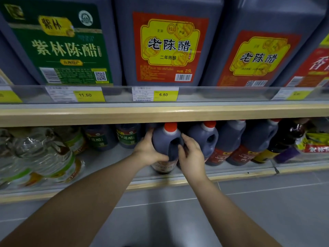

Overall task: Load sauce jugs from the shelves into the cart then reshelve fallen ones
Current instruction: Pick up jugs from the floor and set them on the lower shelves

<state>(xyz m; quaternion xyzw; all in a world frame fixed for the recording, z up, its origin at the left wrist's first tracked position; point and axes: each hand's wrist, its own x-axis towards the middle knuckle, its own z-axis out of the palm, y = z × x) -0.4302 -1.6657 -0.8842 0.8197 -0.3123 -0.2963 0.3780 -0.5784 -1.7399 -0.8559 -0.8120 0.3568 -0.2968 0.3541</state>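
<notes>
Shop shelving fills the view, with a grey tiled floor (249, 202) below it. On the lower shelf (110, 157), near its front edge and about midway along, stands a dark sauce jug (165, 139) with a red cap, upright. The person's left hand (147, 150) is wrapped round the jug's left flank, with the fingers reaching behind its shoulder. The right hand (192, 154) holds the other side, its fingers curled in at the handle opening and the thumb raised along the jug's shoulder. Both forearms stretch in from the bottom of the frame.

Just to the right, touching or nearly so, stands a second red-capped jug (203, 138), followed by two more (229, 139) (256, 138) leaning slightly, and then a tall dark bottle (284, 139). Left of the held jug, further back, are two dark bottles with green labels (99, 138) (127, 135), and beyond them clear bottles (44, 154) crowd the shelf's left end.

Above runs a wooden shelf edge (160, 114) topped by a clear price rail with yellow tags reading 11.50 (85, 95) and 6.50 (163, 94). On that upper shelf stand large dark jugs, one with a green label (58, 45) and two with red and yellow labels (169, 47) (258, 57).
</notes>
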